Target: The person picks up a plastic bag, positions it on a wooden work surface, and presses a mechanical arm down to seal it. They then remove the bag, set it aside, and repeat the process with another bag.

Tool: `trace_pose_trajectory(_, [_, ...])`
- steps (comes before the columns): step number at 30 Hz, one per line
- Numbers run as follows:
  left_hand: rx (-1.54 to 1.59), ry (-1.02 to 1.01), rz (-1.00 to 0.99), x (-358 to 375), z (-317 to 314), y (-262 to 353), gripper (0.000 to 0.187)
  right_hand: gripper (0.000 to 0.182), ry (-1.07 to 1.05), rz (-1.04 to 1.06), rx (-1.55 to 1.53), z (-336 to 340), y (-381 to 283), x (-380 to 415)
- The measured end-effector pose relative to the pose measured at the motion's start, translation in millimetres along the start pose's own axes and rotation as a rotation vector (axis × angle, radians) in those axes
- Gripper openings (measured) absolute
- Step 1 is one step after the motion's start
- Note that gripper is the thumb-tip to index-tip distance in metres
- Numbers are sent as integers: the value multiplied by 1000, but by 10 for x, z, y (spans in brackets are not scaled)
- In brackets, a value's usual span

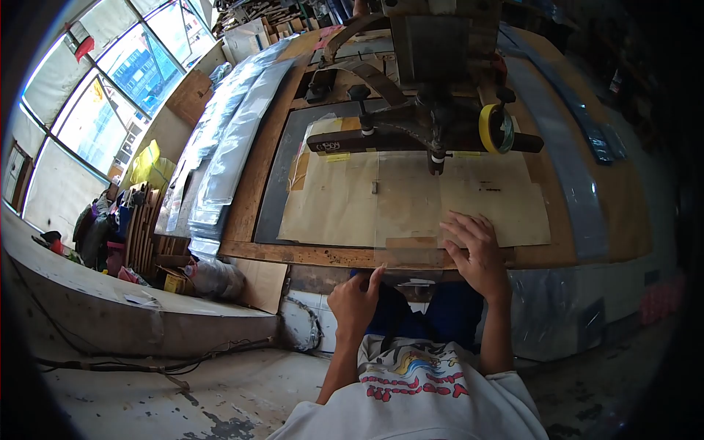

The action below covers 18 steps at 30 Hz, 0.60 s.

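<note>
A clear plastic sheet (407,213) lies on the beige paper-covered board (330,202), its near end reaching over the table's front edge. At that end's left corner is my left hand (354,299), with curled fingers and raised thumb closed on the sheet's edge; the exact contact is hard to make out. My right hand (475,253) rests palm down with spread fingers on the board, fingertips beside the sheet's right edge. Above the board's far part is a dark metal bar (411,142) of a press, with a roll of yellow tape (496,129) hanging on it.
Stacks of clear plastic sheets (238,143) lie along the table's left side. More plastic strips (568,169) run along the right. The heavy press head (433,44) stands over the far middle. A wooden table edge (308,254) runs in front of me. Plastic-wrapped bundles (216,279) stand lower left.
</note>
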<state>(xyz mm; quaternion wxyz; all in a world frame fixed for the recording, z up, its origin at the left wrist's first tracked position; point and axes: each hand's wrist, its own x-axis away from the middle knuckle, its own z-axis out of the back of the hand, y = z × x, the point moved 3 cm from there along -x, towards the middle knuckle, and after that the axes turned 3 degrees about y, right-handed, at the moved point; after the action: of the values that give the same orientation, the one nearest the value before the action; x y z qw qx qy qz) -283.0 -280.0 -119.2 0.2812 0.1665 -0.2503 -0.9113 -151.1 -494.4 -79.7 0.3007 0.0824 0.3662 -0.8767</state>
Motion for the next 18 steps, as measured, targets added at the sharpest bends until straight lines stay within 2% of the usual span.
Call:
trace_pose_trajectory(4, [-63, -92, 47, -29, -20, -44, 46, 48, -118, 180, 89, -350, -96, -343])
trace_pose_trajectory(6, [247, -161, 22, -46, -105, -105, 47, 54, -208, 288, 189, -557, -121, -418])
trace_pose_trajectory(7, [402, -194, 10, -67, -97, -86, 49, 56, -176, 262, 215, -566, -99, -419])
trace_pose_trajectory(10, [475, -404, -47, -66, -46, 25, 44, 59, -121, 194, 305, -533, -55, -300])
trace_pose_trajectory(13, [516, -668, -304, 4, -72, 22, 41, 57, -85, 163, 385, -310, -173, 26])
trace_pose_trajectory(14, [510, -895, -379, 14, -52, -9, 31, 53, -54, 171, 381, -238, -281, 217])
trace_pose_trajectory(15, [681, -896, -288, 34, -96, -12, 31, 50, -25, 179, 376, -147, -376, 330])
trace_pose_trajectory(17, [1010, -896, -73, 162, -195, -34, 36, 37, -304, 9, 165, 42, -531, 436])
trace_pose_trajectory(18, [1099, -899, 87, 159, -263, -12, 47, 31, -447, -88, 47, 57, -572, 533])
